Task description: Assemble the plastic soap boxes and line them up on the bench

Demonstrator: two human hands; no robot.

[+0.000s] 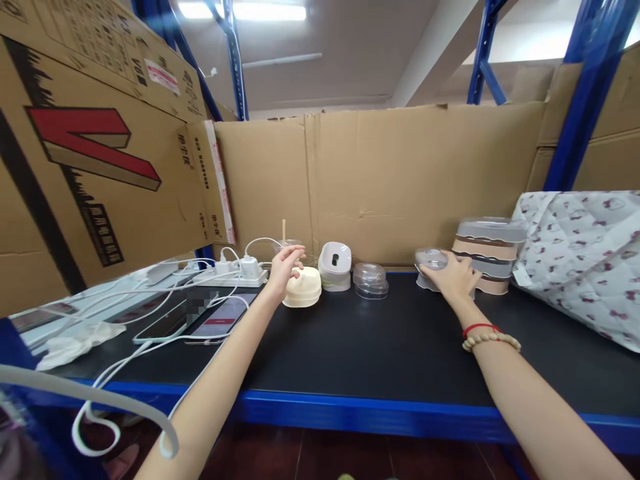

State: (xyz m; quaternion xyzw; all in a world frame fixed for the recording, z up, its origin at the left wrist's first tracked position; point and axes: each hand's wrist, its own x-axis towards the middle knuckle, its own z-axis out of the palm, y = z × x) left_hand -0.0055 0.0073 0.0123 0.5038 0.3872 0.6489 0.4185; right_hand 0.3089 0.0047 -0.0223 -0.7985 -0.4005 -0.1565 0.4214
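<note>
While a big box (107, 193) with a red V sticks out on the far left, a crumpled white tissue (83, 343) lies below it on the black table (345, 353). White wires (165, 291) run all over this side. Next come two phones (220, 321) lying side by side, one dark and one with a lit screen. Behind them is a white power strip (237, 275) with plugs in it.

The left hand (287, 268) is next, just above and beside a cream tub (303, 291). Its fingers are a bit bent, with a gap by the thumb, and it does not seem to hold a thing. I cannot tell if it touches the tub. A thin straw (284, 230) stands up behind this hand.

Just right of the cream tub, a white tub (334, 263) with a dark hole in it tips up. Beside that sit some clear lids (371, 283), piled up.

Well to the right, the right hand (453, 277) reaches over a small tub (431, 259) with a clear top. Its fingers are spread and bent, and the thumb side is at the tub. I cannot tell if it grips it. A red string (483, 327) and beads (493, 339) go around the wrist. Behind this hand is a tall stack (491, 231) of grey and peach tubs, and a printed bag (583, 257) stands at the end.
</note>
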